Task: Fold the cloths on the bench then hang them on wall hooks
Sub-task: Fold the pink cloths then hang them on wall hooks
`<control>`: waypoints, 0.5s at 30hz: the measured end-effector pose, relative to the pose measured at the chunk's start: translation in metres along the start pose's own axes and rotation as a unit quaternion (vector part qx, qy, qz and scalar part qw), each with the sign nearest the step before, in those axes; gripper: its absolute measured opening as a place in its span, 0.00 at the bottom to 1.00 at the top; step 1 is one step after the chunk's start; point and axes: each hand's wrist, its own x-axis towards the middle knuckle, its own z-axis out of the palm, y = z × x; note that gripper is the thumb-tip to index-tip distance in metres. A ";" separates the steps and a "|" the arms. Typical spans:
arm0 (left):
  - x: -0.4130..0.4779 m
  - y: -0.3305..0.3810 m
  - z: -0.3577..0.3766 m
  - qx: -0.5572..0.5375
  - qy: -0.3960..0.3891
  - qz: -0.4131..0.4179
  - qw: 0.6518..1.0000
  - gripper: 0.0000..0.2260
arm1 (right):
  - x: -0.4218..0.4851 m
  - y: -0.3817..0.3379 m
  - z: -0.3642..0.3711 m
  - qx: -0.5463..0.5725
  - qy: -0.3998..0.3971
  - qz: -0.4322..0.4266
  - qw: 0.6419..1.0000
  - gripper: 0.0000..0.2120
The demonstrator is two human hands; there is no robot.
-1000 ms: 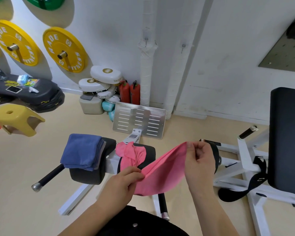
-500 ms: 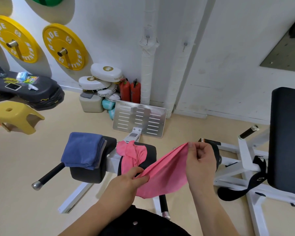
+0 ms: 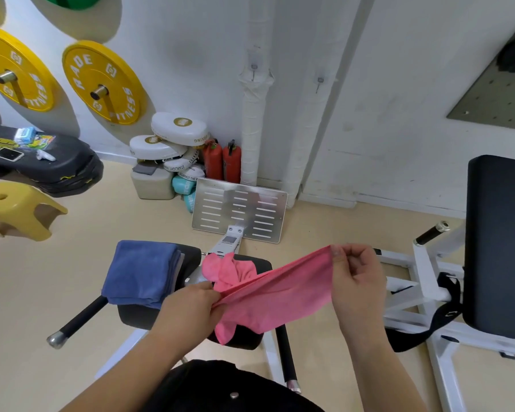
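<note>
We hold the thin pink cloth (image 3: pixel 280 295) stretched in the air over the black padded tabletop (image 3: pixel 191 257). Our left hand (image 3: pixel 191 310) has its fingers pinched on the near-left end; our right hand (image 3: pixel 357 281) has its fingers clamped on the far-right corner. The folded blue towel (image 3: pixel 140 272) lies on the tabletop's left. A loose flap hangs below our left grip: if that pinch slips, the edges will likely misalign. A crumpled pink bunch (image 3: pixel 229 269) lies just beyond. We cannot tell whether it is the same cloth; if so, pulling could drag it off.
</note>
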 end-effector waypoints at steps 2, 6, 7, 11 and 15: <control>0.008 -0.009 -0.008 0.017 0.002 -0.013 1.000 0.15 | 0.004 -0.004 0.004 -0.004 -0.012 -0.007 1.000 0.03; 0.025 -0.028 -0.029 -0.006 0.023 -0.047 0.999 0.18 | 0.017 -0.005 0.011 -0.029 -0.015 -0.019 0.999 0.03; 0.030 -0.034 -0.035 -0.016 0.026 -0.050 0.998 0.19 | 0.020 -0.005 0.013 -0.033 -0.014 -0.021 0.999 0.04; 0.046 -0.061 -0.073 -0.150 0.016 -0.035 0.988 0.19 | 0.033 -0.002 0.024 -0.043 0.031 -0.027 0.998 0.06; 0.061 -0.077 -0.124 -0.277 0.017 -0.040 0.960 0.09 | 0.033 -0.013 0.043 -0.076 0.066 -0.059 0.993 0.08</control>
